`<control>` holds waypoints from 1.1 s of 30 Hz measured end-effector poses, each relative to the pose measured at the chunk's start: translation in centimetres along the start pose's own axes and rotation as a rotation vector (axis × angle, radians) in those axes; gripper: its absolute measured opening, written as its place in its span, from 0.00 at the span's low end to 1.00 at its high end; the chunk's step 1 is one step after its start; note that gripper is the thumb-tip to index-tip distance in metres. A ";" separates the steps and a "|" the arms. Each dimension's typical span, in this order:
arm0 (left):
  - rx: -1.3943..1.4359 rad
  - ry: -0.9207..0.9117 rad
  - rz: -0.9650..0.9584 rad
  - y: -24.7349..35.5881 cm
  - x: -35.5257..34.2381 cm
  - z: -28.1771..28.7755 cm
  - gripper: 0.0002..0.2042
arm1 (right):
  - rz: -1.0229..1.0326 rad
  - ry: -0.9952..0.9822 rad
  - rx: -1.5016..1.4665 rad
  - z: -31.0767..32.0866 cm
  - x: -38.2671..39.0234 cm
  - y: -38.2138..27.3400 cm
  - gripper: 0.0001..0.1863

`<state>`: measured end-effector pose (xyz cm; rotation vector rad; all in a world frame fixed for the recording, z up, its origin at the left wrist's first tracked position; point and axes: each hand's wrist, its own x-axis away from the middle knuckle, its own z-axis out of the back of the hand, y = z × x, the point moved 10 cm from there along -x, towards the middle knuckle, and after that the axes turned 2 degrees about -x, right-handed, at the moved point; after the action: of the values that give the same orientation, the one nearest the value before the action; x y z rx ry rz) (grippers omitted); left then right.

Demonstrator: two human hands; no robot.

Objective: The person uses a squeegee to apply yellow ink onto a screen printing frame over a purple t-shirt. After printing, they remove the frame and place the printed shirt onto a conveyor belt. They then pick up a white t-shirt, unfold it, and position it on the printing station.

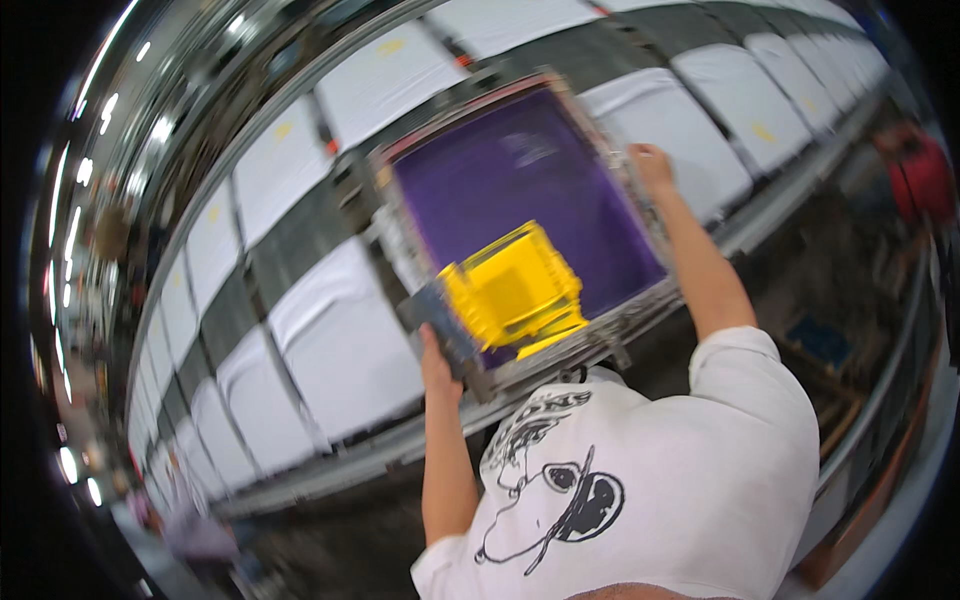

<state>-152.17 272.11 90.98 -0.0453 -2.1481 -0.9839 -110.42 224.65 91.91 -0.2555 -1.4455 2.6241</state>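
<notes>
A printing screen (pixel 480 190) with purple mesh and a worn frame lies tilted in front of me. Thick yellow ink (pixel 512 285) is spread over the near left part of its mesh. My left hand (pixel 440 370) is closed on the lower end of a dark grey squeegee (pixel 440 318), at the screen's left edge beside the ink. My right hand (pixel 652 168) is curled closed close to the frame's right side, above white fabric. Whether it touches the frame, or has anything in it, I cannot make out.
White fabric pieces (pixel 345 335) lie in two long rows on dark boards, left and right of the screen. A metal rail (pixel 390 440) runs along the near edge. A red object (pixel 915 175) is at the far right. Blurred lights (pixel 68 465) line the left.
</notes>
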 end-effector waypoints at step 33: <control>-0.281 0.261 0.108 -2.0 2.3 8.9 0.31 | -0.274 -0.322 -0.856 4.8 16.0 -12.3 0.15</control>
<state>-159.97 275.98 87.55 -0.1584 -1.7428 -1.1542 -126.63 230.41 103.46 0.2864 -2.4323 1.7507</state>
